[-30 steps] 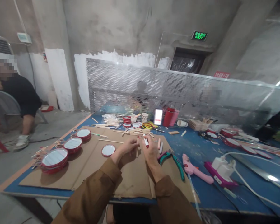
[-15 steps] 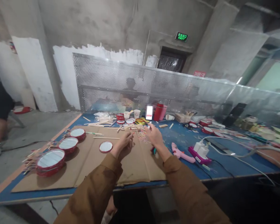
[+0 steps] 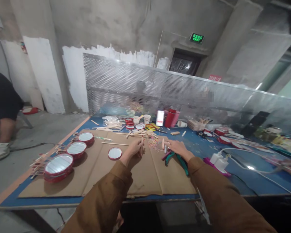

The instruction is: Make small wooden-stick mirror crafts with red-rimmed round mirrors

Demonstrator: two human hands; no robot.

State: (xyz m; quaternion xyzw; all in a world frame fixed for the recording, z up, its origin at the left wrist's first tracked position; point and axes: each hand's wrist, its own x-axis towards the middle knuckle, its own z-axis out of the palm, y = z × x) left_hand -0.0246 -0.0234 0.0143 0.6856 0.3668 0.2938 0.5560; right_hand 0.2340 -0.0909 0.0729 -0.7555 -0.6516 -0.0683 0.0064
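My left hand (image 3: 135, 148) is closed over the cardboard (image 3: 145, 176), its fingertips pinched; whatever they hold is too small to name. To its right, my right hand (image 3: 176, 147) has bent fingers around a small whitish piece I cannot make out. Just below that hand lie teal-handled pliers (image 3: 181, 163). Colourful rubber bands (image 3: 154, 143) sit between the hands. A small round red-rimmed disc (image 3: 114, 153) lies left of my left hand, and a thin wooden stick (image 3: 115, 143) is behind it.
Three red-rimmed drum-like pieces (image 3: 59, 164) with sticks line the left side. Wooden sticks, paper cups (image 3: 147, 118), a lit phone (image 3: 160, 118) and a red bottle (image 3: 170, 118) stand behind. White plugs (image 3: 219, 161) and cables are at right. A person's leg (image 3: 6, 129) shows far left.
My right hand has moved right and down, near the pliers, which now show more fully. The pink glue gun is no longer visible. The whole view has shifted slightly.
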